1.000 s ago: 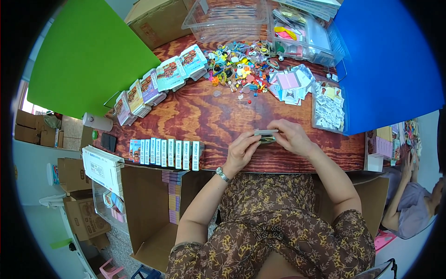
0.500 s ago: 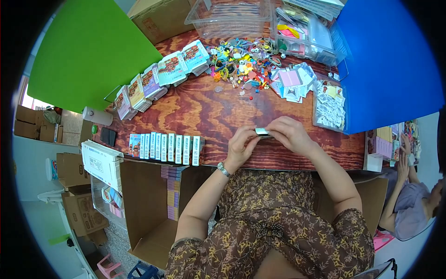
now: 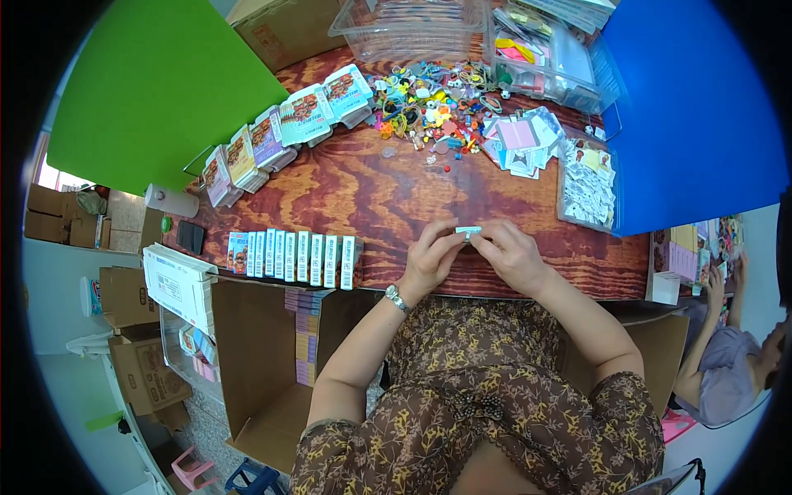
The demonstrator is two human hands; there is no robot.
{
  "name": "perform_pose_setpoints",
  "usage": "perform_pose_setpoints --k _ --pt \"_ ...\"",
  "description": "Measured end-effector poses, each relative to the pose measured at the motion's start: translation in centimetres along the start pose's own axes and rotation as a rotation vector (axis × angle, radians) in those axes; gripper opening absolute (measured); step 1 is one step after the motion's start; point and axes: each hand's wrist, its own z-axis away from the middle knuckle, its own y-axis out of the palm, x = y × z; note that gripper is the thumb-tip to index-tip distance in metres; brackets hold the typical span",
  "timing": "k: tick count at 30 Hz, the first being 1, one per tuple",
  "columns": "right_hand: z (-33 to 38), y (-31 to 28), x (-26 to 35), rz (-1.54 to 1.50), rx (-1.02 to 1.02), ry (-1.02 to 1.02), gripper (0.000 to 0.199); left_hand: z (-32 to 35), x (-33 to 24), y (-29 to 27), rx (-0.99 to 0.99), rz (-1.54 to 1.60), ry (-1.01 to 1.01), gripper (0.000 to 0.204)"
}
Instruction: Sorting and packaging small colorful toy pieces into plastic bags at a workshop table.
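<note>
Dark red-brown wooden table fills the middle of the view, grain swirly, near edge toward the person. Big green panel covers the upper left, big blue panel the upper right. Pale floor at left with stacked brown cardboard cartons. Open cardboard box sits below the table edge, left of the person's lap, with a column of small packs inside.

Both forearms come up from the lower edge, meet at the table's near edge. Left hand and right hand curled, fingertips pinched together on a small white flat packet, each hand gripping one end. Packet is held just above the table, centre-right. Silver wristwatch on the left wrist.

Row of upright small white-and-blue boxes stands at the near edge, left of the left hand, apart from it. Fanned stacks of printed card packs run along the far left of the table. Heap of small multicoloured plastic trinkets at far centre. Clear plastic bins behind it. Pile of pink and white paper packets beside a clear tray of white pieces at right. Nothing lies between the hands and the row. Another person sits at lower right.
</note>
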Motion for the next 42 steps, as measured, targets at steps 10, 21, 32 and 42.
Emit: perform_pose_setpoints --k 10,21,32,42 --pt "0.5 0.2 -0.5 -0.086 0.035 0.004 0.026 -0.1 0.5 -0.9 0.108 -0.207 0.239 0.037" --pt "-1.2 0.4 -1.0 -0.149 -0.007 0.075 0.032 1.2 -0.3 1.7 -0.028 0.249 -0.4 0.044" --pt "-2.1 0.5 -0.8 0.148 0.044 -0.116 0.03 1.1 0.1 1.5 -0.008 0.135 -0.331 0.044" --pt "-2.5 -0.4 -0.8 0.038 0.166 0.087 0.026 1.3 0.4 1.7 -0.024 0.193 -0.286 0.04"
